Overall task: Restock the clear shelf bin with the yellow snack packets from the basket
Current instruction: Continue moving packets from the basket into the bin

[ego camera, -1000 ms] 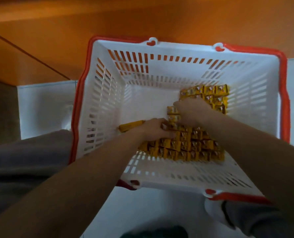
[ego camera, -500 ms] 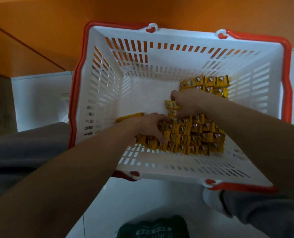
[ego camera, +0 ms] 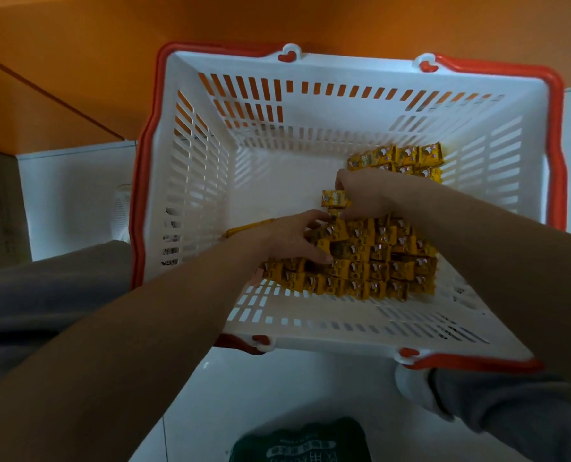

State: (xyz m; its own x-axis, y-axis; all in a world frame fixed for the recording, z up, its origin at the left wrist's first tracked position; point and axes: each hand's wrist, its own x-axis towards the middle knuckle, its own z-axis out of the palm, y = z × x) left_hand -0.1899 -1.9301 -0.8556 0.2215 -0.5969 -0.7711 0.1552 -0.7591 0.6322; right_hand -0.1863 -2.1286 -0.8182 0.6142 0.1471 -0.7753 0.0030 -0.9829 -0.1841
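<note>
Orange wall (ego camera: 77,45) behind, we note the white basket (ego camera: 344,66) mid-frame, left hand (ego camera: 287,238) gripping the yellow snack packets (ego camera: 377,261), right hand (ego camera: 367,191) pinching one raised packet (ego camera: 334,198).

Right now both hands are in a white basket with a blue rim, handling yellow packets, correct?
No: the head view shows the rim is red, not blue. The left hand and right hand are in the white basket, handling yellow packets.
</note>
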